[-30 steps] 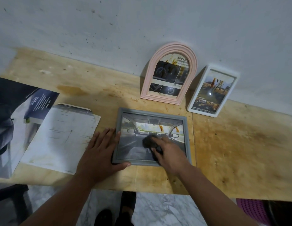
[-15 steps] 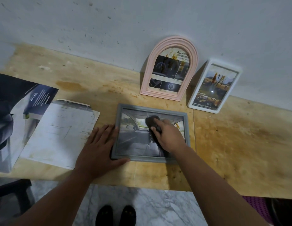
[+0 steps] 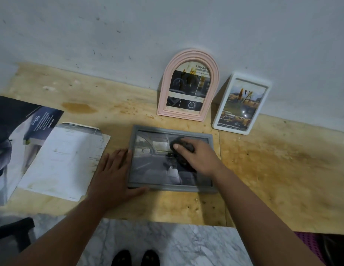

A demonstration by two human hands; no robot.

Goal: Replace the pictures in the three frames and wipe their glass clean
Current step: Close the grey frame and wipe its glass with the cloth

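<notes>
A grey rectangular frame (image 3: 148, 186) lies flat on the wooden table (image 3: 273, 169), with a car-interior picture under its glass. My right hand (image 3: 201, 157) presses a dark cloth (image 3: 181, 147) onto the upper right part of the glass. My left hand (image 3: 114, 172) lies flat with fingers spread, against the frame's left edge and bottom left corner. A pink arched frame (image 3: 188, 87) and a white rectangular frame (image 3: 242, 103) lean upright against the wall behind, each with a picture in it.
A white sheet of paper (image 3: 65, 160) and a dark brochure (image 3: 17, 135) lie at the table's left. The wall runs along the table's back. The table's near edge is just below the grey frame, with marble floor (image 3: 167, 244) and my shoes below.
My right hand has moved the cloth from the lower middle of the glass up to its upper right part. My left hand has stayed on the frame's left edge.
</notes>
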